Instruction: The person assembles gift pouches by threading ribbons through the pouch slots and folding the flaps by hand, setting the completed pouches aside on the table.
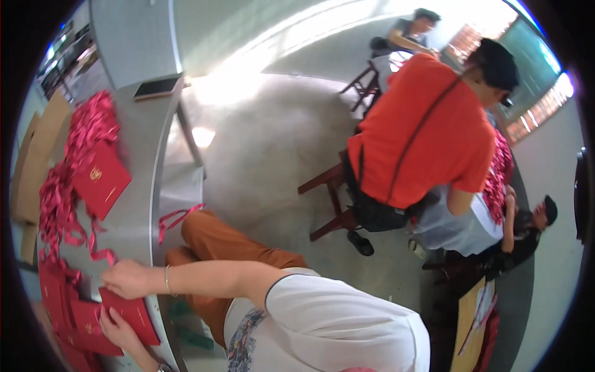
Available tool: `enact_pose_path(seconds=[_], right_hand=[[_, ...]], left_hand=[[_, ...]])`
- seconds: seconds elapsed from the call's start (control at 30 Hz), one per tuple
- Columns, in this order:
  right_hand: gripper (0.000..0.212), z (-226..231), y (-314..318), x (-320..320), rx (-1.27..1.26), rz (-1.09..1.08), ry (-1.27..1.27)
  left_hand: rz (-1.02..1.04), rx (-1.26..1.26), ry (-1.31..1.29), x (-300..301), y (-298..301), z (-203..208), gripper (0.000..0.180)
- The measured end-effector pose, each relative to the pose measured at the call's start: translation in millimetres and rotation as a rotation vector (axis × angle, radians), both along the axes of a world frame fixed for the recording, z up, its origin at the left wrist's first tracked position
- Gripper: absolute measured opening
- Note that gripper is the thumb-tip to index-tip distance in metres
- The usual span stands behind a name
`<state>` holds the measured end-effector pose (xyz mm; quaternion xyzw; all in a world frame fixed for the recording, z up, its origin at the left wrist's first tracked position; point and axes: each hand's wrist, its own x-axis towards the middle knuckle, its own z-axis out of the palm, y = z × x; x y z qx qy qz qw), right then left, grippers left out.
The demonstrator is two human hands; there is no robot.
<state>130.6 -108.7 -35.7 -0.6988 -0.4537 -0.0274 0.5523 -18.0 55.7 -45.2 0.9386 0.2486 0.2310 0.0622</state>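
Note:
On the grey table at the left, my right hand is closed in a pinch at the upper edge of a red folder. What its fingertips hold is hidden, though a loose pink ribbon runs up against it. My left hand grips the same folder from its near-left side, thumb and fingers on the cover. More red folders lie stacked and overlapping left of my hands. Farther up, another red folder with a gold emblem rests on a tangled pile of pink ribbons.
A dark flat tablet or phone lies at the table's far end. Cardboard stands along its left edge. One pink ribbon hangs near my knee. Behind, a person in orange and others sit at another table with ribbons.

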Motion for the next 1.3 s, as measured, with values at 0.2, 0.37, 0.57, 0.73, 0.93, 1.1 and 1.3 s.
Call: enact_pose_path(seconds=[0.2, 0.37, 0.57, 0.73, 0.93, 1.1, 1.3], right_hand=[[0.01, 2.4, -6.9, 3.3, 0.047, -0.074, 0.023], [0.012, 3.6, -11.0, 6.1, -0.037, -0.075, 0.043], [0.014, 6.7, -8.3, -2.7, -0.067, -0.03, 0.057], [0.017, 28.6, -18.3, 2.2, -0.16, 0.082, 0.098], [0.026, 2.0, -22.0, 15.8, 0.079, 0.052, 0.03], [0.024, 4.8, -19.5, 17.5, 0.166, 0.154, 0.272], [0.009, 34.7, -0.4, -2.2, 0.048, 0.278, 0.214]], left_hand=[[-0.07, 0.032, -0.022, 7.6, 7.5, -6.6, 0.038], [-0.117, 0.0, -0.065, 22.3, 13.3, -18.5, 0.038], [-0.091, -0.048, -0.176, 0.7, 26.9, -24.7, 0.036], [-0.006, -0.15, -0.028, -5.0, 19.4, -1.0, 0.039], [0.025, -0.507, -0.099, 24.2, -25.6, 36.9, 0.027], [0.104, -0.632, -0.133, 21.3, -41.7, 51.6, 0.029], [0.155, -0.846, -0.144, 10.7, -44.5, 64.0, 0.028]])
